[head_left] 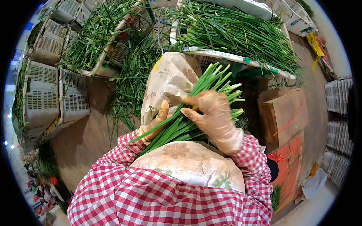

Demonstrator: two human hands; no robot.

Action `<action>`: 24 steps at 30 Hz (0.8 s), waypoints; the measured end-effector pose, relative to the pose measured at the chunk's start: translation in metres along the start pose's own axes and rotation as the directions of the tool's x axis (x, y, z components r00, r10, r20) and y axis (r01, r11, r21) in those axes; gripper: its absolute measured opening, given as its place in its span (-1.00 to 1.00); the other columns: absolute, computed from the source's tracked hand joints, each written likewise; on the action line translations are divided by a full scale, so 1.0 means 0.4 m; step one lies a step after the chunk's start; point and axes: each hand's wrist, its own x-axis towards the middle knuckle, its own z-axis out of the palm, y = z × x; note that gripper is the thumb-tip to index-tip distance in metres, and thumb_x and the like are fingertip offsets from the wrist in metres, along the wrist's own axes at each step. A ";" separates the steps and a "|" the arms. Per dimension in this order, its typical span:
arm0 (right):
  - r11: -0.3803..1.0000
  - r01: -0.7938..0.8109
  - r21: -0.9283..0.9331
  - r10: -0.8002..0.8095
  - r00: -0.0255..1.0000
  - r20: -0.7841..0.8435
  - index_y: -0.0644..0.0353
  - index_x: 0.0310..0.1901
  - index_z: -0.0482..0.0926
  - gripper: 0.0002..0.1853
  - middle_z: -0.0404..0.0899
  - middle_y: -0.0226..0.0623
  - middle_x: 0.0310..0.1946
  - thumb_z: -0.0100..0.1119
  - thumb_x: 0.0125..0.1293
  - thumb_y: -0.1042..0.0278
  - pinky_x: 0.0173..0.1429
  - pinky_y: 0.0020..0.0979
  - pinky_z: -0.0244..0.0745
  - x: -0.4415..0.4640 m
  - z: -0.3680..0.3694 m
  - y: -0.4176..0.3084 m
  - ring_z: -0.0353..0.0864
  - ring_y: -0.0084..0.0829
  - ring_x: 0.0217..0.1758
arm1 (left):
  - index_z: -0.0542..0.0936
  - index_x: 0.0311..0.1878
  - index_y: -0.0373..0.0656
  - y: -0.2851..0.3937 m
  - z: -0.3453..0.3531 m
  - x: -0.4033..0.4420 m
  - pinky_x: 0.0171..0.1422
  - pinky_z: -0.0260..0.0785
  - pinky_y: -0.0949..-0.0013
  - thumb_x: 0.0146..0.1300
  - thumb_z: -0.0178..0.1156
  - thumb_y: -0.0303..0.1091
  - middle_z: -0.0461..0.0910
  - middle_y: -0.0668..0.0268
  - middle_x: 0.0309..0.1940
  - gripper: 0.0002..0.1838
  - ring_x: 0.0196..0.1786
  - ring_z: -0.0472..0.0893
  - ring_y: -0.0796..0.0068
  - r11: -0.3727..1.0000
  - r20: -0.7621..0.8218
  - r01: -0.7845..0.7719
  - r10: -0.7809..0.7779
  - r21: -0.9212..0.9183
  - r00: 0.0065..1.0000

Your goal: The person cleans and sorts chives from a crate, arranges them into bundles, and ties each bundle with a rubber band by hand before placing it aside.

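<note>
A bunch of garlic chives (177, 129) lies slantwise over my lap, its pale cut ends pointing up and to the right. My left hand (154, 126), in a cream glove, cups the leafy lower end with the thumb raised along its side; the bunch hides the other fingers. Over the upper part of the stalks is my right hand (215, 117), gloved too, its fingers curled and thumb and forefinger close together on the chives. A patterned beige apron (166, 81) covers my legs beneath the bunch.
In front stands a white crate (233, 57) heaped with long chives (233, 32). Another crate (102, 66) of loose greens is at the left, with leaves (134, 81) strewn on the floor. A cardboard box (284, 115) sits to the right; stacked crates (41, 90) line the left.
</note>
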 end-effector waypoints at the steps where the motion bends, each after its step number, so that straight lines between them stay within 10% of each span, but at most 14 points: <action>1: 0.997 0.021 0.069 -0.022 1.000 0.005 0.15 -0.28 0.71 -0.80 0.54 -0.33 -0.59 0.39 0.02 0.32 -0.29 -0.34 0.38 -0.006 0.023 0.002 0.51 -0.39 -0.45 | 0.26 0.35 -0.23 0.002 -0.001 -0.002 0.34 0.24 0.38 0.27 -0.19 0.39 0.37 0.23 0.26 -0.12 0.21 0.41 0.46 0.999 0.004 -0.007 0.007 0.033 1.000; 3: 1.000 0.018 -0.004 -0.018 0.999 0.044 0.14 -0.30 0.71 -0.84 0.57 -0.30 -0.56 0.35 0.05 0.35 -0.27 -0.36 0.39 -0.004 0.004 -0.024 0.53 -0.37 -0.41 | 0.28 0.34 -0.24 0.005 -0.006 -0.007 0.34 0.24 0.39 0.27 -0.19 0.39 0.37 0.23 0.26 -0.13 0.21 0.41 0.46 0.996 0.001 -0.012 0.012 0.088 1.000; 6: 0.884 -0.139 0.446 0.071 0.984 0.166 0.16 -0.33 0.71 -0.87 0.63 -0.37 -0.51 0.23 0.19 0.33 -0.26 -0.42 0.39 -0.008 -0.075 -0.040 0.52 -0.47 -0.41 | 0.22 0.38 -0.23 -0.019 -0.032 0.012 0.36 0.23 0.38 0.26 -0.19 0.40 0.30 0.23 0.32 -0.10 0.24 0.40 0.42 0.988 -0.061 0.027 -0.037 -0.155 0.997; 11: 0.185 -0.042 0.982 0.346 0.938 -0.025 0.03 -0.53 0.39 -0.78 0.25 -0.47 -0.58 0.16 0.23 0.25 -0.44 -0.49 0.10 -0.060 -0.217 -0.080 0.22 -0.48 -0.44 | 0.18 0.40 -0.20 -0.024 -0.019 0.004 0.39 0.19 0.34 0.24 -0.18 0.42 0.26 0.21 0.34 -0.08 0.27 0.36 0.38 0.965 -0.051 0.015 -0.029 -0.261 0.998; 13: 0.253 0.161 0.954 0.066 0.981 -0.183 0.07 -0.37 0.52 -0.83 0.30 -0.46 -0.57 0.11 0.33 0.20 -0.44 -0.47 0.08 -0.059 -0.234 -0.019 0.20 -0.50 -0.47 | 0.16 0.40 -0.19 -0.025 -0.013 0.004 0.40 0.18 0.33 0.23 -0.18 0.43 0.25 0.19 0.35 -0.07 0.29 0.35 0.37 0.968 -0.044 0.009 -0.021 -0.250 0.999; 16: 0.717 0.078 0.693 0.297 0.865 -0.404 0.17 -0.17 0.60 -0.83 0.52 -0.39 -0.41 0.10 0.37 0.29 -0.29 -0.42 0.35 -0.093 -0.241 0.031 0.44 -0.48 -0.31 | 0.14 0.42 -0.17 -0.019 -0.006 0.002 0.42 0.16 0.30 0.21 -0.18 0.44 0.23 0.18 0.36 -0.05 0.31 0.33 0.34 0.971 -0.041 0.002 -0.012 -0.240 0.999; 18: 0.780 -0.008 0.626 0.406 0.768 -0.496 0.34 -0.15 0.56 -0.72 0.55 -0.32 -0.35 0.14 0.36 0.23 -0.22 -0.51 0.39 -0.102 -0.283 0.053 0.46 -0.54 -0.38 | 0.12 0.42 -0.16 -0.023 -0.006 0.001 0.43 0.14 0.29 0.20 -0.17 0.45 0.21 0.17 0.37 -0.04 0.33 0.32 0.32 0.971 -0.042 -0.006 -0.005 -0.240 0.999; 20: 0.920 -0.346 0.186 0.381 0.669 -0.638 0.29 -0.10 0.58 -0.67 0.60 -0.32 -0.35 0.01 0.43 0.16 -0.20 -0.53 0.42 -0.121 -0.284 0.104 0.51 -0.55 -0.34 | 0.11 0.43 -0.15 -0.023 -0.007 -0.004 0.44 0.13 0.27 0.19 -0.17 0.46 0.20 0.15 0.38 -0.03 0.34 0.30 0.31 0.969 -0.045 -0.015 0.004 -0.246 0.999; 22: 0.794 -0.607 0.047 0.581 0.733 -0.353 0.30 -0.01 0.57 -0.59 0.63 -0.27 -0.22 -0.08 0.46 0.09 -0.09 -0.50 0.45 -0.240 -0.278 0.235 0.58 -0.54 -0.26 | 0.09 0.44 -0.13 -0.021 -0.007 -0.007 0.45 0.12 0.26 0.18 -0.17 0.47 0.18 0.14 0.39 -0.02 0.36 0.29 0.29 0.967 -0.048 -0.029 0.017 -0.253 0.999; 24: 0.525 -0.832 0.178 0.798 0.554 0.235 0.31 0.05 0.55 -0.49 0.63 -0.19 -0.12 -0.16 0.47 -0.02 0.06 -0.45 0.45 -0.309 -0.230 0.268 0.62 -0.48 -0.16 | 0.08 0.45 -0.12 -0.014 0.000 -0.017 0.46 0.10 0.24 0.18 -0.17 0.48 0.17 0.13 0.40 -0.01 0.37 0.28 0.27 0.967 -0.045 -0.049 0.039 -0.249 0.998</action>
